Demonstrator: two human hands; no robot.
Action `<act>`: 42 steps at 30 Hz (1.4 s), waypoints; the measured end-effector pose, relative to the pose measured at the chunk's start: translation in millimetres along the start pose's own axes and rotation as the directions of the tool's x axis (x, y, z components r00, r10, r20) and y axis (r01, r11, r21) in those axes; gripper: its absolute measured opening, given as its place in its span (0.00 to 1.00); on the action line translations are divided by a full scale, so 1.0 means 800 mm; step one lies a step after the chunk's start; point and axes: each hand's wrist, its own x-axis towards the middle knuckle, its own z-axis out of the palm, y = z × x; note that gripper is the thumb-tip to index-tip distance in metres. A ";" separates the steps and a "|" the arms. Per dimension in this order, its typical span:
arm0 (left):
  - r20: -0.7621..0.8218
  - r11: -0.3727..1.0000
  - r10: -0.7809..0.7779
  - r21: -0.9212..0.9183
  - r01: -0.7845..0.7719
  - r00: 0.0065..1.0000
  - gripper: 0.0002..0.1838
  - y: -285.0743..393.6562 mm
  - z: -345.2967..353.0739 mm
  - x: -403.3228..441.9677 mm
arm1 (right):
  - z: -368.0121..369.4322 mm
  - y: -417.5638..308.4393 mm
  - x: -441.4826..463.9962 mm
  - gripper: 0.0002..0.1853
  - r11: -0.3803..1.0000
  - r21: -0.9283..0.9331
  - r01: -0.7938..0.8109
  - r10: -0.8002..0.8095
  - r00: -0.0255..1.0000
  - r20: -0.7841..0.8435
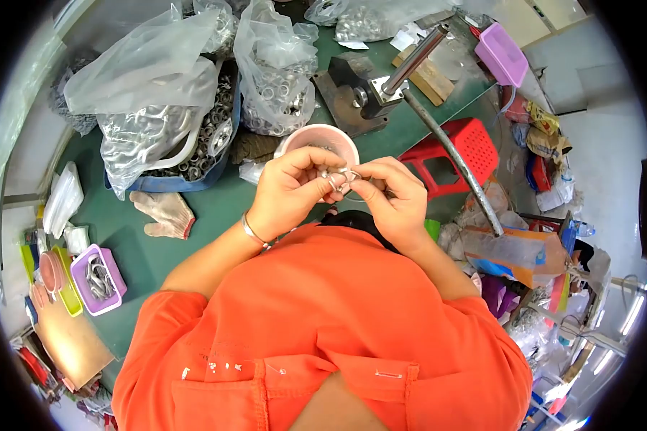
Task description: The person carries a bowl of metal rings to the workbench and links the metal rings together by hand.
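Close in front of my chest, my left hand [292,183] and my right hand [392,192] meet fingertip to fingertip. Small shiny metal rings [336,181] sit pinched between the fingers of both hands; how many and whether they are linked I cannot make out. Just behind the hands stands a round pink tub [322,132], partly hidden by my left hand, with small pieces visible inside. A metal bangle circles my left wrist.
A blue crate [187,184] of metal rings and a plastic bag of rings [274,86] stand on the green table [144,251]. A hand press [359,90] with a long lever [453,151] is at the back right, near a red stool [467,151]. A glove [164,213] lies left.
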 end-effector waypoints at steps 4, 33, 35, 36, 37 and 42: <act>-0.010 0.994 -0.113 0.007 0.113 0.993 0.07 0.000 -0.004 -0.002 | -0.007 -0.014 -0.001 0.08 0.994 -0.074 -0.081 0.086 0.994 0.072; -0.082 0.969 -0.246 -0.059 0.241 0.966 0.10 0.005 -0.006 -0.006 | -0.003 -0.006 0.002 0.09 0.790 -0.403 0.462 -0.437 0.885 0.159; -0.098 0.980 -0.192 -0.077 0.185 0.977 0.10 0.005 -0.007 -0.005 | -0.005 -0.019 -0.002 0.09 0.956 -0.289 -0.042 0.060 0.997 0.053; -0.107 0.978 -0.206 -0.066 0.200 0.973 0.10 0.005 -0.008 -0.004 | -0.006 -0.011 -0.004 0.08 0.976 -0.203 -0.084 0.097 0.994 0.055; -0.117 0.975 -0.220 -0.056 0.214 0.969 0.10 0.006 -0.008 -0.004 | -0.006 -0.005 -0.006 0.08 0.976 -0.202 -0.084 0.098 0.994 0.058; -0.110 0.973 -0.224 -0.083 0.216 0.968 0.10 0.008 -0.006 -0.004 | 0.001 -0.013 -0.003 0.06 0.827 0.391 -0.403 0.344 0.914 0.214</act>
